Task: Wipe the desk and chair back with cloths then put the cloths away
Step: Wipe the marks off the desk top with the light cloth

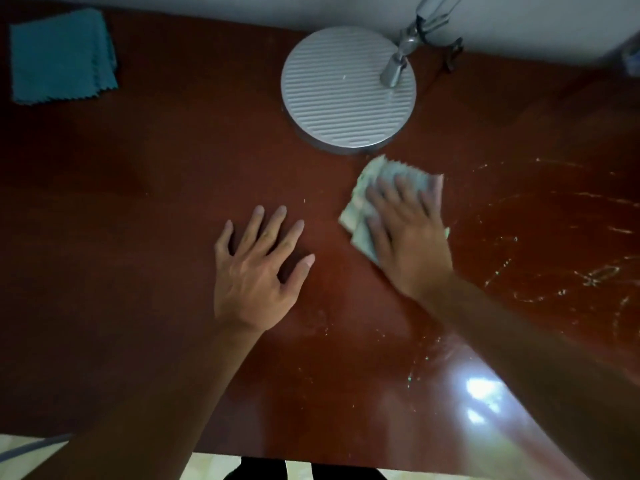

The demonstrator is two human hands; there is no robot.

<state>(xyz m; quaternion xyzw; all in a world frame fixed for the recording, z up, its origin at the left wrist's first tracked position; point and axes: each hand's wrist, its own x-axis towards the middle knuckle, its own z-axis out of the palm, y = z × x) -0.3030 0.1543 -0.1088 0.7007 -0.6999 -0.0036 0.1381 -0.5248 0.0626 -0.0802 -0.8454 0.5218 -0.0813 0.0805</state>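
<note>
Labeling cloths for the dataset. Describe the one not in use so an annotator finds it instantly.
Start at the dark red desk and go to its far left corner, well away from the round grey lamp base. The teal cloth lies there folded flat, untouched. The other cloth is pale and crumpled under the right hand.

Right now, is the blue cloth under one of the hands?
No, the blue cloth lies alone at the desk's far left corner, while the right hand presses a pale cloth.

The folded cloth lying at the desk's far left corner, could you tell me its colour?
Teal blue cloth, seen in the head view, with zigzag-cut edges.
</note>
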